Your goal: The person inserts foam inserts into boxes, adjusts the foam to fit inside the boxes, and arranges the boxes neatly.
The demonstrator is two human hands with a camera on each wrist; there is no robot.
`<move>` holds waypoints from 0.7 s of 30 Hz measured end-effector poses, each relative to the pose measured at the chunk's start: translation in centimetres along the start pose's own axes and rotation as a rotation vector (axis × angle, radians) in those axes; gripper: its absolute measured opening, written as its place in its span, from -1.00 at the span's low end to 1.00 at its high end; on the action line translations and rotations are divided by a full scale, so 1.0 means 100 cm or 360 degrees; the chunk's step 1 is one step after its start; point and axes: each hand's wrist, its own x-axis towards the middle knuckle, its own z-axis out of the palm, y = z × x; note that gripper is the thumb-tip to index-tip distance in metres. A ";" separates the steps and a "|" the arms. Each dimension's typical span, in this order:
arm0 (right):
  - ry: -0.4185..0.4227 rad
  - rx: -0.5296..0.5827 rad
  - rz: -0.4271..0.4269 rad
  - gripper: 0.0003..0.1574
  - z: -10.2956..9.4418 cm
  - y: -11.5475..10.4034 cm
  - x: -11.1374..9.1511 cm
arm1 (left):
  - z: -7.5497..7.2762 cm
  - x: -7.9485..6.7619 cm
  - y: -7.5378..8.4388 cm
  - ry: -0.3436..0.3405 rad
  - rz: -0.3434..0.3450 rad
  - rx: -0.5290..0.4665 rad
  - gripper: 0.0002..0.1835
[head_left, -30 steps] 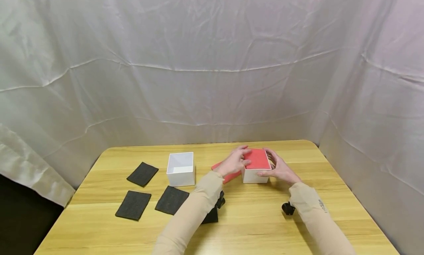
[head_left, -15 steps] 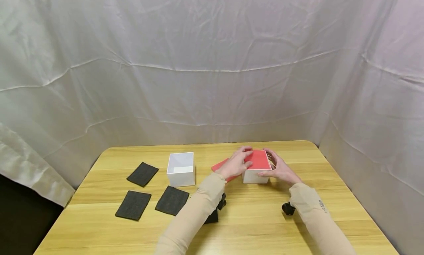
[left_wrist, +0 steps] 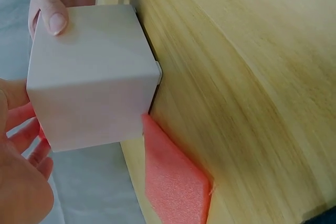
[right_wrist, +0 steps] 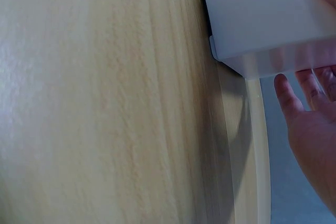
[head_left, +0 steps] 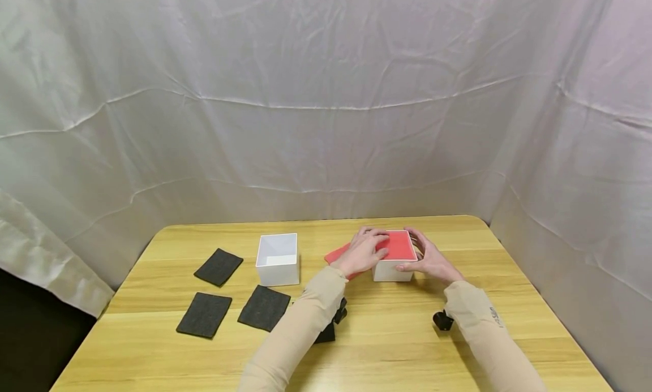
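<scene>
A white square box (head_left: 391, 273) stands at the right of the table, a red foam square (head_left: 400, 246) lying level with its rim. My left hand (head_left: 360, 253) reaches over the box's left edge, its fingertips on the red foam. In the left wrist view, fingers of that hand (left_wrist: 22, 182) pass over the rim. My right hand (head_left: 433, 263) holds the box at its right side, thumb on the front face; the left wrist view shows this thumb (left_wrist: 55, 20) too. A second red foam piece (left_wrist: 176, 177) lies on the wood beside the box, partly covered by my left hand in the head view.
An open white box (head_left: 279, 273) stands left of centre. Black felt squares lie on the table: one behind (head_left: 219, 267), one at the front left (head_left: 205, 315), another (head_left: 264, 308) by my left sleeve. A further black piece (head_left: 326, 333) shows under that forearm. Curtains (head_left: 326, 154) hang around the table.
My left hand has shifted slightly and its fingers have settled lower on the red foam, covering more of the loose red piece. The right hand and the box stay in place.
</scene>
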 end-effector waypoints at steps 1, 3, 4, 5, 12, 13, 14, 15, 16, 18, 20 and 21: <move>0.0000 -0.0001 0.0002 0.35 0.000 0.000 0.000 | 0.000 0.000 0.000 0.0001 -0.0002 0.0001 -0.55; 0.0003 0.0004 0.0005 0.35 0.000 0.000 0.000 | 0.001 0.000 -0.002 0.0007 -0.0009 0.0001 -0.56; 0.0003 0.0007 0.0004 0.35 0.000 0.000 0.000 | 0.001 0.000 -0.002 0.0012 -0.0012 0.0005 -0.56; 0.0002 0.0007 0.0002 0.35 0.000 0.000 0.000 | 0.001 0.000 -0.003 0.0012 -0.0014 0.0000 -0.56; -0.0002 0.0028 -0.0015 0.36 0.001 0.000 0.001 | -0.001 0.002 -0.004 -0.0012 0.0027 0.0052 -0.60; -0.0002 0.0029 -0.0018 0.36 0.001 0.000 0.001 | -0.001 0.002 -0.004 -0.0025 0.0037 0.0062 -0.61; -0.0002 0.0024 -0.0020 0.36 0.001 0.000 0.001 | -0.001 0.003 -0.004 -0.0037 0.0049 0.0069 -0.61; -0.0004 0.0023 -0.0023 0.36 0.001 0.000 0.001 | -0.001 0.003 -0.004 -0.0052 0.0054 0.0069 -0.62; -0.0005 0.0022 -0.0024 0.36 0.001 0.000 0.001 | -0.001 0.004 -0.003 -0.0065 0.0058 0.0072 -0.62; -0.0007 0.0021 -0.0026 0.36 0.001 0.000 0.000 | -0.002 0.005 -0.003 -0.0100 0.0059 0.0060 -0.61; -0.0008 0.0026 -0.0026 0.36 0.001 0.000 0.000 | -0.002 0.007 -0.002 -0.0123 0.0051 0.0058 -0.59; -0.0009 0.0033 -0.0024 0.37 0.001 0.000 0.000 | -0.002 0.007 -0.002 -0.0133 0.0041 0.0057 -0.58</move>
